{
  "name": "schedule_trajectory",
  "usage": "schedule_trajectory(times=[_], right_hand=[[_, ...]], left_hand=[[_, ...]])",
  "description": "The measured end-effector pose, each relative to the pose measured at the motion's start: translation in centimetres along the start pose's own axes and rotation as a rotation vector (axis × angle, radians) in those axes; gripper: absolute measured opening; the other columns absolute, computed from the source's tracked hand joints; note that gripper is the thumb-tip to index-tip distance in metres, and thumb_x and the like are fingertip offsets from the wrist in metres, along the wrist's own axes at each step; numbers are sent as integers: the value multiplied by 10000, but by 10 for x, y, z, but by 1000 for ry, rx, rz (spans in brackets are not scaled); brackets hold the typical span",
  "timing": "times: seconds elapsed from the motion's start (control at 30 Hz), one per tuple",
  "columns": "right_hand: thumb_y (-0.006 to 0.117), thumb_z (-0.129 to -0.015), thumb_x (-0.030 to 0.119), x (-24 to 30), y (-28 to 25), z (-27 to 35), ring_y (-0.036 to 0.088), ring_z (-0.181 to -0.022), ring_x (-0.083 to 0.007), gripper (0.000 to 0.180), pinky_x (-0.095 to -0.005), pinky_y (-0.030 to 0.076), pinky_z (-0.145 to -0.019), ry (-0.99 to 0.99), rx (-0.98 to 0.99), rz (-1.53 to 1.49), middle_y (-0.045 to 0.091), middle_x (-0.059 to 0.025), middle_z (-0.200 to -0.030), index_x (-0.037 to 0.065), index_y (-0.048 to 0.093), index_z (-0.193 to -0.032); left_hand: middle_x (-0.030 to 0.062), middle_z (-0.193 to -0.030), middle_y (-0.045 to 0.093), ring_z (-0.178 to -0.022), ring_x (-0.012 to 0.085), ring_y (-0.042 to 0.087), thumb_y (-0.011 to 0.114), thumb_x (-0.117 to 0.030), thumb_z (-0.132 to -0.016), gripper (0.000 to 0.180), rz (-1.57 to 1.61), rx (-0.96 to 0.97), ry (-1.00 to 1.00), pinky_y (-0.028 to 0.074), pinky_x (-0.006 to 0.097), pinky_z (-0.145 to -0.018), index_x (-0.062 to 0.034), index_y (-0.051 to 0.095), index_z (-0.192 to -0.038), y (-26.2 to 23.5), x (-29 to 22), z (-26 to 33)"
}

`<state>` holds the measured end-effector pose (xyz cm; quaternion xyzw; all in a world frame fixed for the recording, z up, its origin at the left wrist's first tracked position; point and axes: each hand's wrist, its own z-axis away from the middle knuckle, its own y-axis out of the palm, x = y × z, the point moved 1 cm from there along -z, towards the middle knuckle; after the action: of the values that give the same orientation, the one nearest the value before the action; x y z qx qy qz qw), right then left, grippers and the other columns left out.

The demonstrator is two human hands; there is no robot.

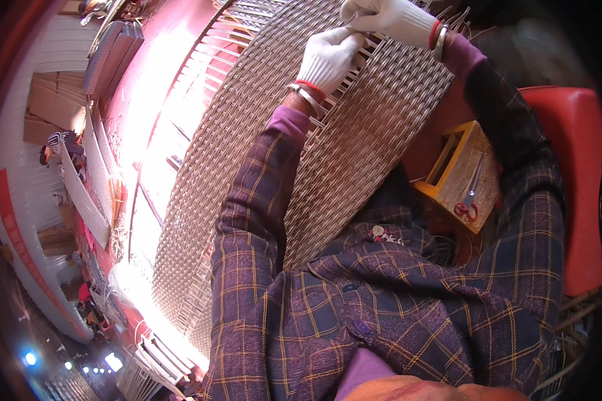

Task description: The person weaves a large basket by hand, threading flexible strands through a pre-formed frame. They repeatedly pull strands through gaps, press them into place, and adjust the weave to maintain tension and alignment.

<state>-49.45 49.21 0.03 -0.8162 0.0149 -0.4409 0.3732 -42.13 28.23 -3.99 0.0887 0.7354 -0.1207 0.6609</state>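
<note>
A large woven wicker panel (241, 120) in grey-brown strands leans across my lap, tilted up and away from me. Between its woven areas runs a band of bare ribs (336, 100). Both hands wear white knit gloves with red cuffs, and their fingertips meet at the top of this band. My left hand (329, 60) is closed, its thumb and fingers pinched beside the weave. Just to its right, my right hand (396, 21) is also in a pinch. Whatever lies between the fingers is too small to make out, possibly a strand.
Red-handled scissors (467, 208) lie on a wooden stool (483, 175) with a yellow edge, right of my lap. A red plastic chair (572, 154) stands at far right. Stacked grey woven pieces (114, 57) and cardboard (55, 100) are at left, with another person (63, 144) farther off.
</note>
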Motion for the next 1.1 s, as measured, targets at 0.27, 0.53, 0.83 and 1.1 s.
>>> schedule_trajectory(times=[0.27,0.53,0.83,1.1], right_hand=[[615,-1072,109,-56,26,18,736,-1199,-250,418,-380,558,-1100,224,-15,104,779,-157,-1266,17,629,-1480],[580,-1043,55,-73,55,11,784,-1051,-306,505,-399,623,-934,180,93,77,780,-195,-1264,100,569,-1545],[705,-1017,206,-89,22,-11,741,-1065,-231,480,-360,582,-1021,154,130,144,771,-158,-1232,86,648,-1478],[706,-971,167,-54,-44,-14,749,-1024,-261,287,-399,585,-944,-43,-67,179,776,-159,-1092,18,739,-1213]], left_hand=[[129,-887,804,-839,331,798,674,-221,-974,215,-1398,-128,115,626,471,-714,-100,844,-1027,22,12,-17],[228,-1035,800,-955,412,783,628,-252,-942,319,-1034,-81,-255,620,483,-863,-60,831,-1096,28,38,-63],[144,-930,776,-857,341,758,722,-200,-956,165,-770,-428,424,603,429,-785,-87,811,-1036,10,21,-5],[157,-938,797,-760,223,760,641,-196,-1043,273,-322,-253,247,609,351,-713,3,780,-1169,20,-2,-48]])
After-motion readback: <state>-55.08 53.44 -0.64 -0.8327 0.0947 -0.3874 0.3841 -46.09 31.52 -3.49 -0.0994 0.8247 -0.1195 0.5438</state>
